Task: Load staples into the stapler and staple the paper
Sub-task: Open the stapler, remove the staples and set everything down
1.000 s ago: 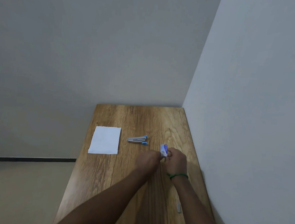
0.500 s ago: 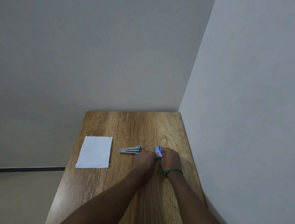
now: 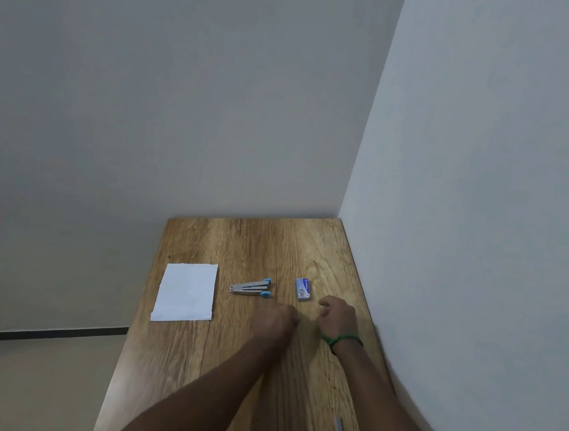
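A white sheet of paper [image 3: 185,292] lies on the left of the wooden table [image 3: 266,244]. To its right is a small silver stapler [image 3: 251,287] with blue ends, its top arm lifted apart from the base. A small blue-and-white staple box [image 3: 303,289] lies flat on the table further right. My right hand [image 3: 338,316], with a green band on the wrist, hovers just below the box, fingers loosely curled and holding nothing. My left hand [image 3: 275,319] sits below the stapler, showing its back with the fingers curled under. Whether it holds anything is hidden.
A short grey strip of staples [image 3: 338,426] lies near the table's front right. The table stands in a corner, with a wall [image 3: 481,232] along its right edge and another behind it. Bare floor [image 3: 21,381] is at the left.
Both hands held the staple box together; now the box lies on the table and both hands have drawn back from it and apart.
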